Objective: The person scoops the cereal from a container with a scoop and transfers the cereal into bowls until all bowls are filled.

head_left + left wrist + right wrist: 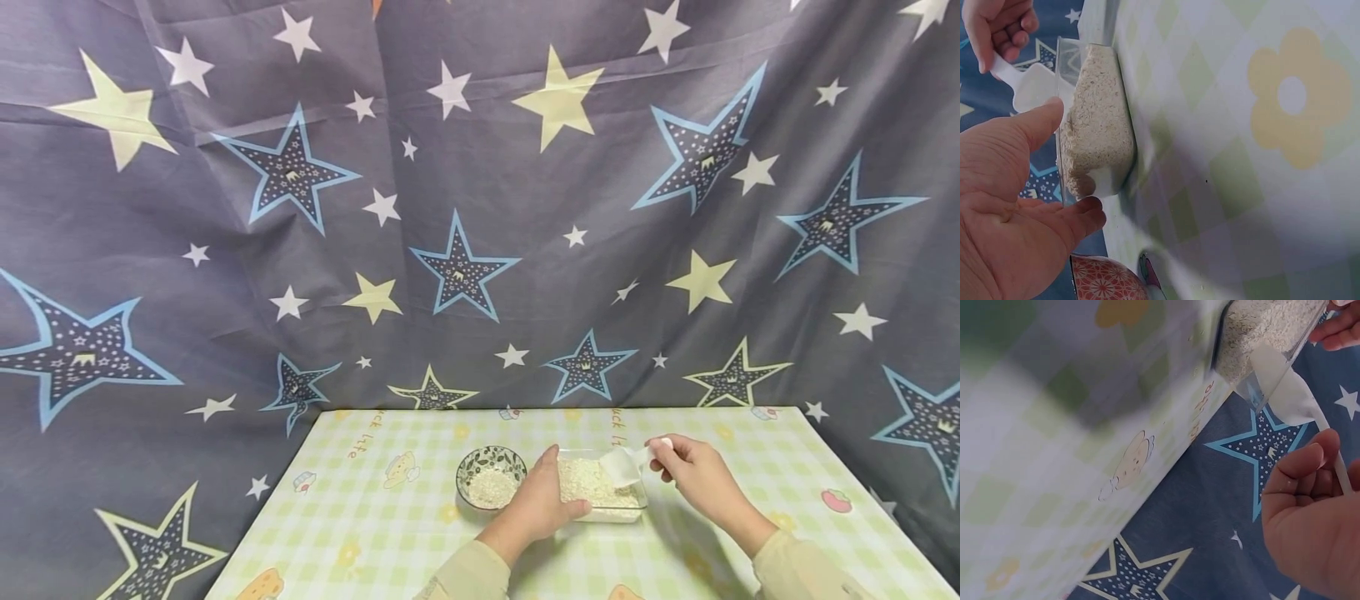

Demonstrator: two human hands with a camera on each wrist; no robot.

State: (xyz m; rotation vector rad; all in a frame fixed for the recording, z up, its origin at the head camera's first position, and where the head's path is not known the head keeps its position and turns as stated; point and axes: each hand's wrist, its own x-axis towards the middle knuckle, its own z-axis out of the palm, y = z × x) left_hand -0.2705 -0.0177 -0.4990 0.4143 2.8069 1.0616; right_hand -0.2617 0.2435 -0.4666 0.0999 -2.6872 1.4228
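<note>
A clear rectangular container full of pale oat-like flakes stands on the table. My left hand holds its left end, with the thumb on one side and the fingers on the other. My right hand pinches the handle of a white scoop, whose head dips into the flakes at the container's right part. In the right wrist view the scoop tilts over the rim, partly behind the clear wall. Left of the container sits a bowl with some of the same flakes inside.
A green-checked cloth with printed flowers and cartoons covers the table. Behind its far edge hangs a dark curtain with stars. The bowl's outer side carries a red pattern in the left wrist view.
</note>
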